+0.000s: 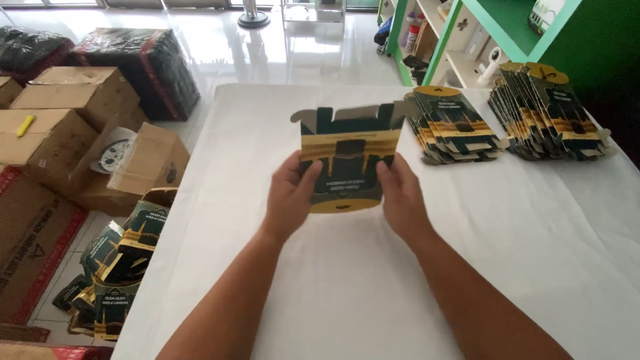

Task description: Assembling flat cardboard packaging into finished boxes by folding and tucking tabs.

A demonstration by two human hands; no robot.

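A flat, unfolded dark green and gold carton blank (347, 157) is held upright over a table covered with a white cloth (333, 280). My left hand (291, 193) grips its left edge, thumb on the front face. My right hand (399, 193) grips its right edge the same way. The blank's cut flaps point away from me, toward the far side of the table.
Two fanned stacks of the same flat blanks lie at the far right of the table, one (450, 127) nearer the middle, one (547, 110) by the edge. Assembled green boxes (120, 267) and brown cardboard cartons (67, 127) stand on the floor at left. Green shelving (480, 33) is behind.
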